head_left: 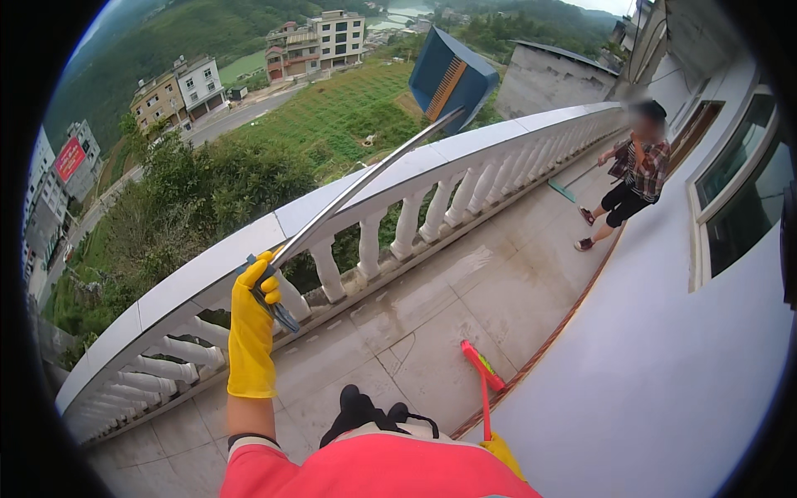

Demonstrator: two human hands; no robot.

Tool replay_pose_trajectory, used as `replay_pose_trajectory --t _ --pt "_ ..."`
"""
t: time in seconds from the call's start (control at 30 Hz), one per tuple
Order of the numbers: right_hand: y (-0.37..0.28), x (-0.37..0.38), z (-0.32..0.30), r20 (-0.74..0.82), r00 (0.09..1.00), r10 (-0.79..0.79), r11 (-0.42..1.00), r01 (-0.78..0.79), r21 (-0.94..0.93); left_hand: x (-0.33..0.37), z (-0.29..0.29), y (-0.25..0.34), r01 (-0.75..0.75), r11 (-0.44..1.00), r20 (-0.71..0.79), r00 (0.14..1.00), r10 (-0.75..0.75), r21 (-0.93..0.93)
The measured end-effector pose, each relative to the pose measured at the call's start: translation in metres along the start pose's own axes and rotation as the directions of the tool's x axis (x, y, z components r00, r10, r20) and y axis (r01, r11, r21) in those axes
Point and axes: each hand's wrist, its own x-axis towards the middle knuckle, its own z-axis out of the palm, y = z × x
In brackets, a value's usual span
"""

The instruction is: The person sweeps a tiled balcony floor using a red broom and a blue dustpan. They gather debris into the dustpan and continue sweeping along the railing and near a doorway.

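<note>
Left hand (253,319) wore a yellow glove and was raised over the balcony railing (390,178). Its fingers were curled tight around the lower end of a long metal handle (357,187). The handle ran up and to the right, past the top rail, to a blue dustpan (451,77) tilted in the air beyond the railing, pan well above the rail, with fields and buildings behind it. The dustpan's inner face showed a tan ribbed strip.

Right hand (504,452) was low at the frame's bottom edge, also in a yellow glove, mostly hidden by the red sleeve; only a bit of glove showed. It appeared closed on a thin red handle (485,407), but the grip itself couldn't be seen clearly. That handle went up to a red broom head (483,365) with some green on it, resting on the wet tile floor (432,307) close to the white wall (664,357).

An orange hose (548,340) lay along the foot of the wall. Dark shoes (361,407) showed below, between the arms.

Farther down the balcony another person (635,174) in a plaid shirt and dark trousers stood holding a long stick with a green head (561,191) on the floor near the railing. Windows (743,178) were set in the wall on the right.
</note>
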Motion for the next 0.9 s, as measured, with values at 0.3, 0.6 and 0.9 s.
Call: replay_pose_trajectory --t 0.3,0.6,0.9 --pt "0.006 0.065 0.06 -0.051 0.997 0.051 0.995 -0.055 -0.084 0.041 -0.071 -0.018 0.182 0.655 0.22 0.975 -0.025 -0.733" --pt "-0.035 0.016 0.117 -0.088 0.994 0.059 0.994 -0.067 -0.09 0.057 -0.113 0.02 0.212 0.59 0.28 0.96 0.026 -0.779" --pt "-0.027 -0.018 0.134 -0.098 0.991 0.091 0.995 -0.088 0.042 0.059 -0.115 0.04 0.057 0.865 0.181 0.983 0.039 -0.498"
